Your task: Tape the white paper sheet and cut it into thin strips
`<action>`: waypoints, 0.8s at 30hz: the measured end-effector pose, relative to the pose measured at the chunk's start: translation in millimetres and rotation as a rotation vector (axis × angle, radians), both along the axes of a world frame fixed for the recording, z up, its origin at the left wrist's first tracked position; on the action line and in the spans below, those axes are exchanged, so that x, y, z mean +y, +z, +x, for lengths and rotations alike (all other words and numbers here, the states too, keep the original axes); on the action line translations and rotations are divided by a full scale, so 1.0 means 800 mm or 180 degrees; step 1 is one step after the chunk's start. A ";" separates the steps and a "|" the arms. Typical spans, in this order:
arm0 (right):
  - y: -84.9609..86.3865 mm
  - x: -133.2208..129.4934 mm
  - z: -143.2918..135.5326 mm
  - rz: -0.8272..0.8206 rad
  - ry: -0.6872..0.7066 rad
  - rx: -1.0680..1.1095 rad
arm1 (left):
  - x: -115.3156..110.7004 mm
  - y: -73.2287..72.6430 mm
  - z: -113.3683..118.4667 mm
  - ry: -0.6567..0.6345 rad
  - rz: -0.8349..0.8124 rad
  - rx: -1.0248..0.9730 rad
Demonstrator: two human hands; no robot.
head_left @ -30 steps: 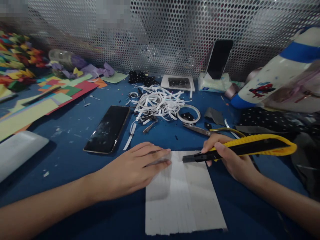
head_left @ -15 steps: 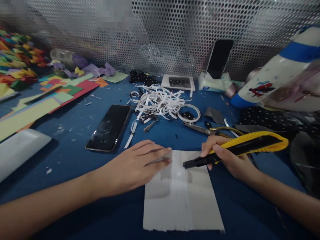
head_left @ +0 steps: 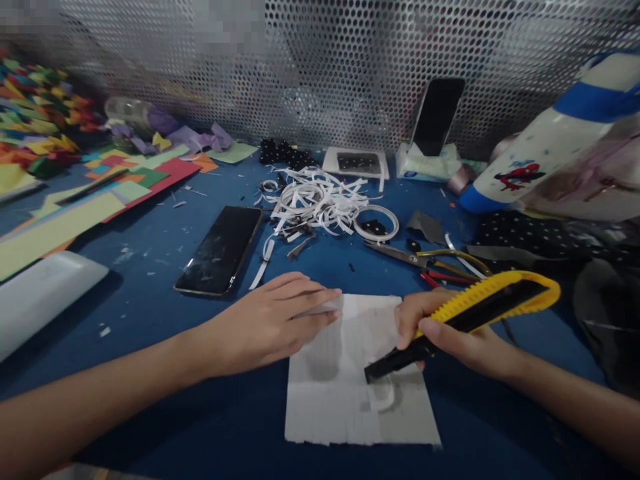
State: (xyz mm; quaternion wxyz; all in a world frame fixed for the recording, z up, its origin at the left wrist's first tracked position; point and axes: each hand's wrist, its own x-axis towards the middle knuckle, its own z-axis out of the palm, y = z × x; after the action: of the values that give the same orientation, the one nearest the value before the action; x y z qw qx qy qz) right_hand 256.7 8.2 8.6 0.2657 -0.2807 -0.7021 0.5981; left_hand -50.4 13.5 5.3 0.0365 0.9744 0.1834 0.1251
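A pale rectangular board (head_left: pixel 320 413) with white strips along its face lies on the blue table in front of me. My left hand (head_left: pixel 275 323) rests at its upper left edge, fingers stretched out and slightly apart. In my right hand (head_left: pixel 445 333) is a yellow and black box cutter (head_left: pixel 487 303), its dark tip angled down to the left over the middle of the board. A thin white strip (head_left: pixel 387 395) curls up beside the tip. Whether the blade touches the surface I cannot tell.
Beyond the board lie a phone (head_left: pixel 220 250), a heap of white paper strips (head_left: pixel 320 203), a tape roll (head_left: pixel 376 223) and scissors (head_left: pixel 400 253). Coloured paper (head_left: pixel 155 190) spreads at left. A blue-and-white bottle (head_left: pixel 535 153) leans at right; a perforated metal panel (head_left: pixel 350 80) stands behind.
My right hand has drawn the box cutter down the board toward me, and a white strip now curls near its tip. My left hand stays in nearly the same place on the board.
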 end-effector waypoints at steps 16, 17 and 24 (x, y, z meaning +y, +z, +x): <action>-0.008 -0.001 -0.006 -0.0078 -0.0612 0.0440 | -0.003 0.000 0.002 0.0041 0.0052 0.0004; -0.008 -0.001 -0.007 -0.0089 -0.0572 0.0464 | -0.003 -0.001 0.002 0.0046 0.0055 0.0006; -0.005 -0.002 -0.006 -0.0138 -0.0383 0.0368 | -0.004 -0.002 0.004 0.0048 0.0053 -0.0014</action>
State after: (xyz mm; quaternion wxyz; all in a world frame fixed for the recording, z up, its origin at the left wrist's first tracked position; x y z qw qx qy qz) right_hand 252.1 6.2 4.7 0.3351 -0.2931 -0.6543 0.6113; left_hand -47.5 10.5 4.1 0.0278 0.9730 0.1896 0.1290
